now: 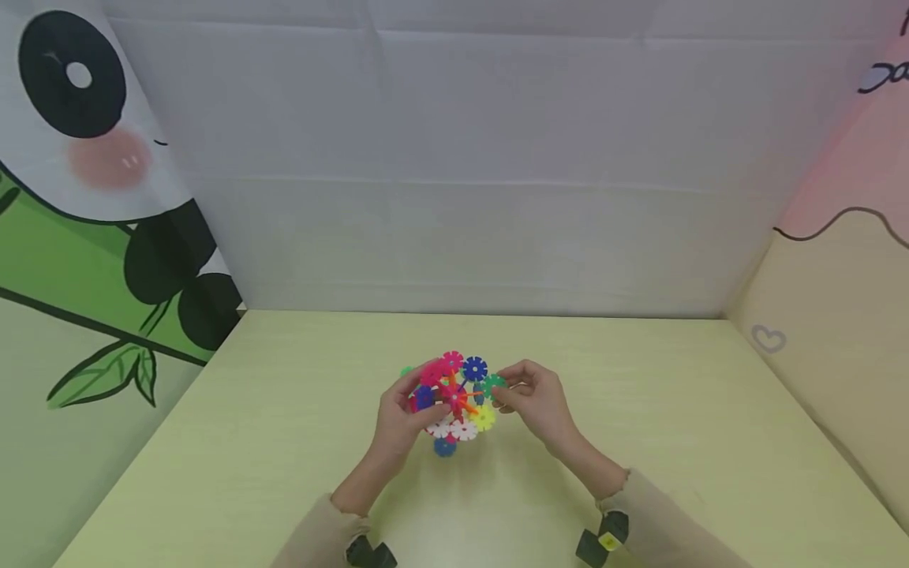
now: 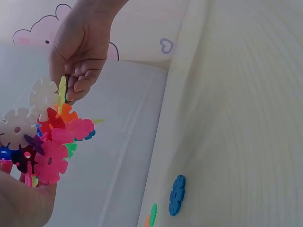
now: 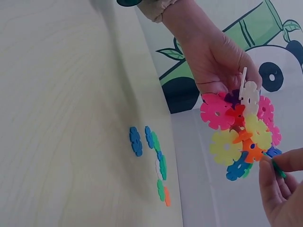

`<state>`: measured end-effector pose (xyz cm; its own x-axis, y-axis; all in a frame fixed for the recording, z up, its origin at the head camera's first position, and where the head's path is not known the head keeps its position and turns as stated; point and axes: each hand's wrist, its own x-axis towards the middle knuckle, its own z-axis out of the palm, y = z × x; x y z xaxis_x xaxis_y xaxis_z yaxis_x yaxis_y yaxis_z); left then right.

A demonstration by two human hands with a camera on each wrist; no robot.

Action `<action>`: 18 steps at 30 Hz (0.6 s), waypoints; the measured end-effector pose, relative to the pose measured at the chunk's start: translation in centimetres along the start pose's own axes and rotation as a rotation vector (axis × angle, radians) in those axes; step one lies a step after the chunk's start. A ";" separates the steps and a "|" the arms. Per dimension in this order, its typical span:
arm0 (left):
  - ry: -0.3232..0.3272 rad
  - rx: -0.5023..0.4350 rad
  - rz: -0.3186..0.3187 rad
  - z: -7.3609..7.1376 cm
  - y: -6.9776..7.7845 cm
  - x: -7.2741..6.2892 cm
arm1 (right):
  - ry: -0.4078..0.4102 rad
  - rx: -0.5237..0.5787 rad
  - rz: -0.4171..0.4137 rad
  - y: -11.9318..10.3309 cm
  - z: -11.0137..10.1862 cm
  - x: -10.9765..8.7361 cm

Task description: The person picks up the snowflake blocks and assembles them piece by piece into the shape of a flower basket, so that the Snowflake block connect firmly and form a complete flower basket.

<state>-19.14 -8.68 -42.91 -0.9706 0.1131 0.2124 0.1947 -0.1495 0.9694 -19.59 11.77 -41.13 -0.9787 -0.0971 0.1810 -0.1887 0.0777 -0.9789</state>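
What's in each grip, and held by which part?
Left grip: the cluster, by its left side. Right grip: a green disc, pinched by its edge.

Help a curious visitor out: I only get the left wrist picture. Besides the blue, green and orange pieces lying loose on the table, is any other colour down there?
Observer: Yes, the right wrist view shows a white snowflake disc lying among them.
Visitor: Neat! And what's being pinched up top? I can't make it out.
Observer: The head view shows the face of a green snowflake disc, pinched by the right hand.
Visitor: I see a heart-decorated side. What's painted opposite?
Observer: A panda, at the left of the head view.
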 end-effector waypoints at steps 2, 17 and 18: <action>0.005 -0.010 0.003 0.0 0.0 0.0 | 0.002 0.008 0.002 0.0 0.1 -0.1; -0.004 0.086 -0.015 0.4 0.1 -0.7 | 0.126 -0.001 -0.072 0.9 1.6 -0.5; 0.005 0.087 -0.005 0.4 0.1 -0.7 | 0.129 0.002 -0.079 0.9 1.7 -0.5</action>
<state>-18.40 -8.38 -42.89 -0.9723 0.1087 0.2070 0.2011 -0.0634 0.9775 -19.16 10.15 -42.25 -0.9632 0.0255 0.2677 -0.2653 0.0729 -0.9614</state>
